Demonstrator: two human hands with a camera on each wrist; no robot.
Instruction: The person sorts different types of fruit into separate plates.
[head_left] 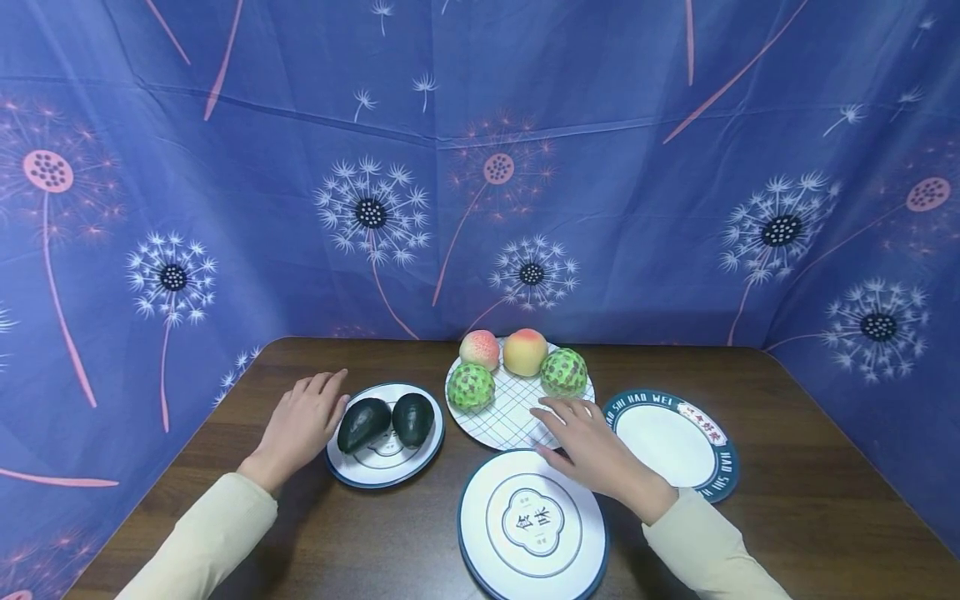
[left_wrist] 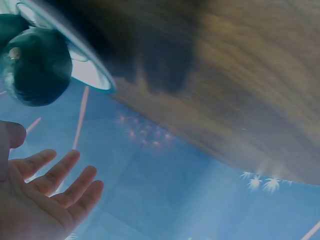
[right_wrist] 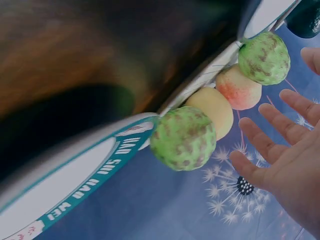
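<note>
My left hand lies flat and open on the brown table, beside a small white plate that carries two dark avocados. One avocado fills the upper left of the left wrist view above my spread fingers. My right hand hovers open over the near edge of a grid-patterned plate, which holds two green bumpy fruits and two peaches. In the right wrist view, a green fruit sits close to my straight fingers.
An empty white plate with a centre emblem sits at the front. A teal-rimmed lettered plate lies to the right. Blue dandelion-print cloth walls the table on three sides.
</note>
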